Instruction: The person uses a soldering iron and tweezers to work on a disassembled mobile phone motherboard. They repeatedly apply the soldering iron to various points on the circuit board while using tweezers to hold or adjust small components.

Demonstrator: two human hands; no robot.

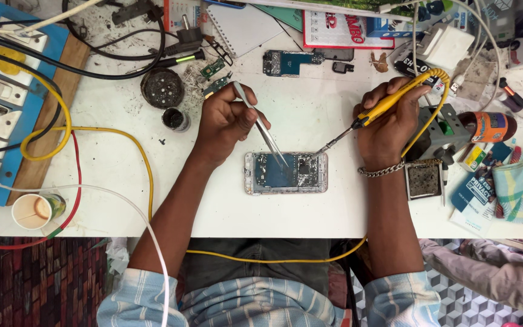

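- Soldering on the opened phone (286, 173) is the step I judge to be in hand; it lies flat on the white bench (310, 212), near the front edge, back cover off and board showing.
- My left hand (225, 121), above and left of the phone, is closed in a pinch on the tweezers (261, 124); their points come down onto the middle of the phone's board.
- My right hand (388, 124), above and right of the phone, is wrapped shut around the yellow iron (382, 106); its tip sits at the phone's upper right part, just beside the tweezer points.
- Whether the tip touches a pad or hovers over it, I cannot tell.
- Right of the phone, past my wrist, stands a small square tray (424, 180); up and left of the phone sit a round tin (162, 88) and a small jar (175, 118).
- Next move, as I judge it: both tools must meet on one tiny spot, so steady hands, a short touch of heat, and no sideways push that would shift the part.
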